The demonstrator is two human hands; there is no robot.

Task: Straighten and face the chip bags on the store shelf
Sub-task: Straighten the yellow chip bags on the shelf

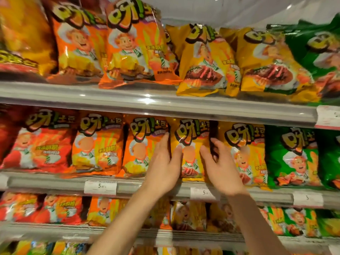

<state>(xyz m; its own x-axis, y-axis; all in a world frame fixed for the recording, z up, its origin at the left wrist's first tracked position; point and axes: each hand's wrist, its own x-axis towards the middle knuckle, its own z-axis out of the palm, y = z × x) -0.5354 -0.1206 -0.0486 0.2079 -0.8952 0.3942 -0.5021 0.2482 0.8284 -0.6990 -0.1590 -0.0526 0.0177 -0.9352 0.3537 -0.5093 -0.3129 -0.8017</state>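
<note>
1. The yellow foil chip bag stands upright on the middle grey shelf, between an orange chip bag on its left and another yellow bag on its right.
2. The left hand lies against the bag's left edge, fingers straight and pressed together, thumb resting on the front panel.
3. The right hand bracket the right edge, its fingers curling into the dark gap beside the bag.
4. Judgement: holding both edges lets the person square the bag and turn its printed face forward.
5. The upper-shelf bags lean unevenly and probably need facing too.
</note>
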